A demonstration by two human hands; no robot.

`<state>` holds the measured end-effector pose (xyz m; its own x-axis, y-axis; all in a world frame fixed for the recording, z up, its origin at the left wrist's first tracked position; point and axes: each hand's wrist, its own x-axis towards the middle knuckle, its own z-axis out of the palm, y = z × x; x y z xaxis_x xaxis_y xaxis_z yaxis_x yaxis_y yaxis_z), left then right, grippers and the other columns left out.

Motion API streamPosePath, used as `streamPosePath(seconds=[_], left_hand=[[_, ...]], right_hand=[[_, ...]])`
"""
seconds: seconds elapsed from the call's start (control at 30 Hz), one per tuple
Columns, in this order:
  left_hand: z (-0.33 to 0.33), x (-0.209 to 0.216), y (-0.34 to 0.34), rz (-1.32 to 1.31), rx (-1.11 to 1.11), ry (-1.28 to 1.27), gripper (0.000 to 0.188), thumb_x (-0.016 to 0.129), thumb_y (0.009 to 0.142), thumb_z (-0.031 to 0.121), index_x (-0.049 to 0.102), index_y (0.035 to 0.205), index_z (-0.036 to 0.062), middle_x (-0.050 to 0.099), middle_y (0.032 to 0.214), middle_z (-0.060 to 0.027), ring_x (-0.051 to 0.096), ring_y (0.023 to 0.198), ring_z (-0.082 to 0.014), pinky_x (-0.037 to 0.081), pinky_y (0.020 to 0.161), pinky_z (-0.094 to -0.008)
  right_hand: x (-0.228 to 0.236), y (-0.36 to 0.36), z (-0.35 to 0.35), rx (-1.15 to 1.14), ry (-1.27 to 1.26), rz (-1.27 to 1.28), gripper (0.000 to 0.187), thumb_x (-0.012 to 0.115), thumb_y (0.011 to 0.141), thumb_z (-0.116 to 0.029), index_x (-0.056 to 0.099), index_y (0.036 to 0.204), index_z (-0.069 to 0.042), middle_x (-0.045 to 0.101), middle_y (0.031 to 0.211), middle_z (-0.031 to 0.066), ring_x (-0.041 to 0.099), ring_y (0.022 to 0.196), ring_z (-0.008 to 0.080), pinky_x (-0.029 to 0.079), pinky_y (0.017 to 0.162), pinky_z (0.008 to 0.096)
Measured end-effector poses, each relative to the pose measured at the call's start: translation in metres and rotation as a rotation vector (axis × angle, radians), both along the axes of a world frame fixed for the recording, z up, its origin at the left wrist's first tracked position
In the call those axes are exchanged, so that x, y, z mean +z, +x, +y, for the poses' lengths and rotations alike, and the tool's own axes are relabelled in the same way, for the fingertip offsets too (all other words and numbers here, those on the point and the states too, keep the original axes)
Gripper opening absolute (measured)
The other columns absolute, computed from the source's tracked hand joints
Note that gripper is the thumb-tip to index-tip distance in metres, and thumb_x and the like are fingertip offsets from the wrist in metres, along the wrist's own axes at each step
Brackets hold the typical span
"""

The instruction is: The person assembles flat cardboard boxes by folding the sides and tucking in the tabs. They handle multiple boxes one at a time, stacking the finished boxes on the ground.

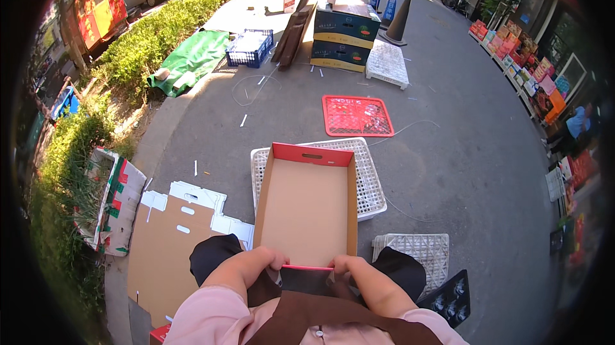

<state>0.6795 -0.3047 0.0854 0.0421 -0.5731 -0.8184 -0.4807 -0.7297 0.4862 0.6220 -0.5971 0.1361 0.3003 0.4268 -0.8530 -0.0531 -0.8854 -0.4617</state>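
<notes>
A shallow open cardboard box (310,207), brown inside with a red far wall and an oval hand slot, lies lengthwise in front of me. It rests on an upturned-looking white plastic crate (369,181) whose lattice shows around it. My left hand (277,258) grips the near edge of the box at its left corner. Close to the right corner, my right hand (342,263) is closed on the same red-edged near wall. Some fingertips of both hands are hidden behind that wall. The box holds nothing.
Flat cardboard blanks (170,236) lie at my left, beside a box of grass (118,207). A white crate (419,255) and a black tray (451,300) sit at my right. Ahead are a red crate (357,115), stacked green boxes (343,41) and traffic cones (398,21).
</notes>
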Motion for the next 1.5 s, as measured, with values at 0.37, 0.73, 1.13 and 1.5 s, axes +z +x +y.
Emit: streamPosePath(seconds=[0.37, 0.73, 1.13, 1.5], left_hand=[[0.001, 0.005, -0.009, -0.041, -0.003, -0.008, 0.059, 0.052, 0.072, 0.005, 0.056, 0.130, 0.0173, 0.062, 0.120, -0.0155, 0.058, 0.112, -0.0319, 0.048, 0.090, -0.0432], [-0.012, 0.000, -0.004, 0.086, 0.069, 0.033, 0.060, 0.054, 0.060, 0.002, 0.065, 0.118, 0.0145, 0.069, 0.103, -0.0116, 0.062, 0.097, -0.0287, 0.050, 0.078, -0.0406], [-0.019, 0.116, -0.033, -0.667, 0.597, -0.559, 0.057, 0.067, 0.070, 0.015, 0.056, 0.126, 0.0067, 0.058, 0.119, -0.0184, 0.056, 0.110, -0.0359, 0.046, 0.095, -0.0426], [0.039, 0.244, -0.110, 0.980, 2.155, -1.244, 0.103, 0.078, 0.075, 0.049, 0.009, 0.146, 0.0230, 0.024, 0.148, -0.0151, 0.033, 0.134, -0.0427, 0.028, 0.101, -0.0699]], right_hand=[[-0.067, -0.025, 0.001, -0.047, 0.186, -0.011, 0.061, 0.048, 0.073, 0.005, 0.058, 0.128, -0.018, 0.063, 0.121, 0.0121, 0.057, 0.114, 0.0261, 0.046, 0.094, 0.0420], [-0.016, -0.017, 0.013, -0.126, 0.069, 0.223, 0.055, 0.054, 0.078, -0.001, 0.060, 0.128, -0.023, 0.067, 0.116, 0.0039, 0.060, 0.103, 0.0186, 0.048, 0.089, 0.0362], [0.052, -0.033, 0.024, -0.225, 0.026, -0.543, 0.033, 0.061, 0.084, -0.017, 0.067, 0.116, -0.021, 0.068, 0.104, 0.0137, 0.065, 0.098, 0.0309, 0.050, 0.085, 0.0392], [0.253, -0.037, 0.161, -0.305, 0.381, -0.904, 0.032, 0.066, 0.072, 0.005, 0.065, 0.103, -0.003, 0.068, 0.087, 0.0174, 0.067, 0.083, 0.0308, 0.050, 0.074, 0.0380]])
